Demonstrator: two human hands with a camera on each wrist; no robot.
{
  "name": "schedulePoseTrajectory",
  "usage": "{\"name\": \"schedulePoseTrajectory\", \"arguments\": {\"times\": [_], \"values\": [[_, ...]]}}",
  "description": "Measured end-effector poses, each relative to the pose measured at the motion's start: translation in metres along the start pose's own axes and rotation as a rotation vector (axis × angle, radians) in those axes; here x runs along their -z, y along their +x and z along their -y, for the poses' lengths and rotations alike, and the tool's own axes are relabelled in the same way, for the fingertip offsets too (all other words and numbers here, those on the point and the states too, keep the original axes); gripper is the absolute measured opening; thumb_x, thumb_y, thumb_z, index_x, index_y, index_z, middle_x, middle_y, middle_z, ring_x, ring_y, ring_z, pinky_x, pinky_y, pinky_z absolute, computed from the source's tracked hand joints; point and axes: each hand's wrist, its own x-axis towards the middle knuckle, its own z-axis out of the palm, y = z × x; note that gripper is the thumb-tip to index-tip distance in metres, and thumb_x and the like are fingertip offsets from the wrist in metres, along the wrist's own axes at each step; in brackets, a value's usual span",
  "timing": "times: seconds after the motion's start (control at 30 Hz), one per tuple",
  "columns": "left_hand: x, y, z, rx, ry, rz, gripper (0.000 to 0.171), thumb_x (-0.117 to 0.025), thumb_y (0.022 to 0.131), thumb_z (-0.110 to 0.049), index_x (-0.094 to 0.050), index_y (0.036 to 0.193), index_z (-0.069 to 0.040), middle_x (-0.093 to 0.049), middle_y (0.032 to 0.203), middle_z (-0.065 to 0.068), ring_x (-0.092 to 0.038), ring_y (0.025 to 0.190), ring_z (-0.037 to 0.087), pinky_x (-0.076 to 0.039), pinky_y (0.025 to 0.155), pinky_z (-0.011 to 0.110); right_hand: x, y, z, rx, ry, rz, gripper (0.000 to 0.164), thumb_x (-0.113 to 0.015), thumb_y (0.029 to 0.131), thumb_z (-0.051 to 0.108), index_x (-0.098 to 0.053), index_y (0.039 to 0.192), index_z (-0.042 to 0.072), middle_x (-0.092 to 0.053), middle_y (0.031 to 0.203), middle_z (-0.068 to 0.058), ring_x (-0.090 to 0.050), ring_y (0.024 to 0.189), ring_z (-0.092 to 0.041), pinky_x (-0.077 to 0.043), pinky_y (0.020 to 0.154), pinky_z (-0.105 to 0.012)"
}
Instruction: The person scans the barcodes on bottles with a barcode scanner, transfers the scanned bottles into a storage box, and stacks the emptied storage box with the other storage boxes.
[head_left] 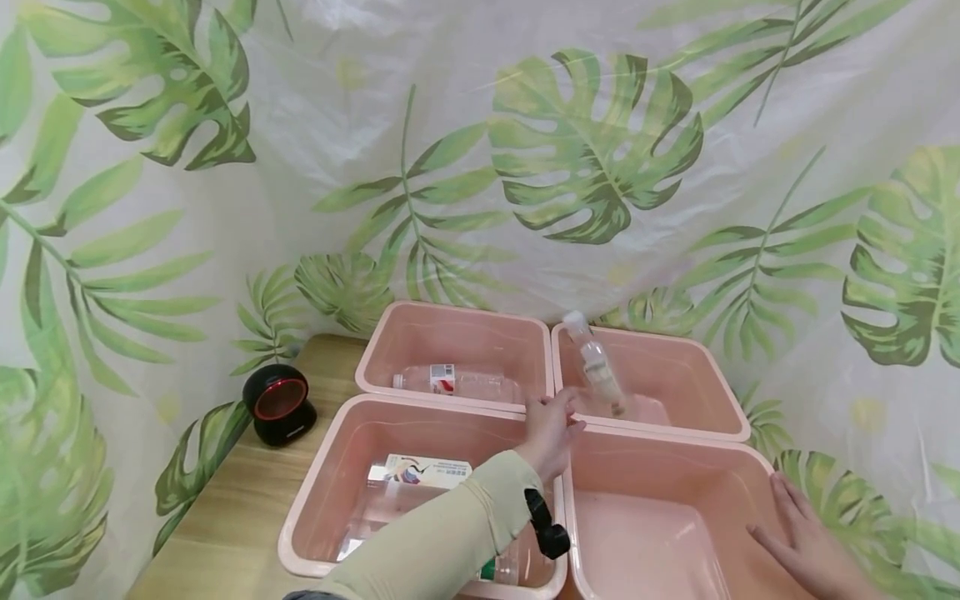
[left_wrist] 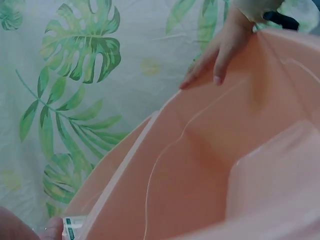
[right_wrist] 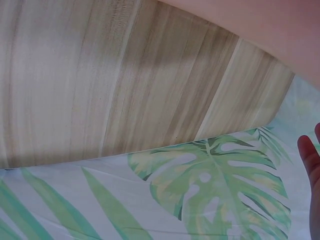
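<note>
Bottle (head_left: 600,371), clear and white-capped, tilts at the far right pink bin (head_left: 675,379), cap uppermost; I cannot tell whether it touches the bin. The left hand (head_left: 551,427) is just beside it, where four bins meet, its fingers loose and, as far as I can see, clear of the bottle. The right hand (head_left: 806,542) lies straight-fingered at the rim of the near right bin (head_left: 645,533), thumb on the inner side. My head view alone shows another bottle (head_left: 468,381) in the far left bin, a printed box (head_left: 438,468) in the near left, and a black device (head_left: 279,406) on the table (head_left: 225,517). My left wrist view adds a green-marked label (left_wrist: 74,227) by the left hand; my right wrist view, close wood grain (right_wrist: 100,75).
</note>
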Motion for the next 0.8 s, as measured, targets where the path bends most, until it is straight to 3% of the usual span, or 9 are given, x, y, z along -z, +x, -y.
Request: {"name": "schedulePoseTrajectory", "arguments": {"times": [0.13, 0.2, 0.37, 0.47, 0.57, 0.63, 0.73, 0.8], "values": [[0.020, -0.001, -0.011, -0.060, 0.129, 0.023, 0.028, -0.062, 0.098, -0.006, -0.034, 0.102, -0.008, -0.045, 0.098, 0.012, -0.053, 0.086, 0.023, -0.058, 0.084, 0.041, 0.000, -0.001, -0.002, -0.012, 0.004, 0.004, 0.090, -0.065, 0.101, 0.031, -0.012, 0.156, -0.016, -0.016, 0.159, -0.041, -0.028, 0.135, -0.066, -0.038, 0.092, -0.077], [0.034, -0.002, -0.021, -0.078, 0.233, 0.071, 0.024, -0.059, 0.099, -0.003, -0.035, 0.100, -0.007, -0.044, 0.097, 0.010, -0.055, 0.086, 0.024, -0.058, 0.078, 0.037, 0.001, 0.000, -0.002, -0.023, 0.004, 0.018, 0.092, -0.065, 0.101, 0.033, -0.009, 0.157, -0.015, -0.018, 0.157, -0.042, -0.033, 0.129, -0.069, -0.040, 0.089, -0.078], [0.083, -0.001, -0.055, -0.020, 0.671, 0.262, 0.012, -0.057, 0.101, -0.006, -0.045, 0.099, -0.004, -0.053, 0.095, 0.013, -0.057, 0.083, 0.024, -0.057, 0.073, 0.037, 0.002, 0.002, -0.002, -0.021, 0.035, 0.013, 0.093, -0.065, 0.101, 0.032, -0.007, 0.159, -0.010, -0.020, 0.156, -0.042, -0.030, 0.133, -0.068, -0.037, 0.093, -0.078], [0.112, 0.002, -0.075, -0.003, 0.874, 0.312, 0.010, -0.058, 0.101, -0.010, -0.050, 0.100, -0.003, -0.057, 0.096, 0.015, -0.057, 0.085, 0.024, -0.056, 0.076, 0.039, 0.002, 0.003, -0.002, -0.002, 0.059, -0.014, 0.091, -0.066, 0.100, 0.028, -0.008, 0.159, -0.010, -0.017, 0.158, -0.041, -0.024, 0.138, -0.065, -0.034, 0.095, -0.079], [0.133, 0.003, -0.088, -0.048, 1.085, 0.345, 0.012, -0.060, 0.098, -0.012, -0.052, 0.095, -0.004, -0.056, 0.089, 0.011, -0.053, 0.078, 0.022, -0.052, 0.069, 0.037, 0.004, 0.003, -0.002, -0.001, 0.049, -0.017, 0.090, -0.065, 0.100, 0.029, -0.009, 0.159, -0.012, -0.016, 0.159, -0.040, -0.025, 0.137, -0.066, -0.036, 0.093, -0.078], [0.145, 0.004, -0.091, -0.121, 1.278, 0.399, 0.012, -0.063, 0.094, -0.012, -0.054, 0.092, -0.004, -0.053, 0.083, 0.007, -0.050, 0.072, 0.020, -0.046, 0.064, 0.035, 0.005, 0.003, -0.002, -0.008, 0.040, -0.006, 0.091, -0.065, 0.101, 0.029, -0.009, 0.158, -0.013, -0.015, 0.159, -0.040, -0.027, 0.135, -0.067, -0.037, 0.091, -0.078], [0.157, 0.006, -0.090, -0.227, 1.540, 0.480, 0.017, -0.069, 0.087, -0.013, -0.060, 0.093, 0.000, -0.055, 0.081, 0.004, -0.050, 0.071, 0.019, -0.044, 0.064, 0.037, 0.005, 0.003, -0.002, -0.015, 0.032, 0.002, 0.091, -0.065, 0.100, 0.031, -0.009, 0.158, -0.012, -0.017, 0.159, -0.040, -0.032, 0.131, -0.068, -0.038, 0.090, -0.078], [0.161, 0.007, -0.088, -0.245, 1.645, 0.514, 0.027, -0.074, 0.083, -0.014, -0.062, 0.100, 0.004, -0.061, 0.087, 0.007, -0.056, 0.077, 0.022, -0.050, 0.072, 0.040, 0.004, 0.002, -0.002, -0.016, 0.034, -0.002, 0.091, -0.065, 0.100, 0.031, -0.009, 0.159, -0.011, -0.018, 0.158, -0.040, -0.034, 0.129, -0.068, -0.038, 0.090, -0.078]]}}
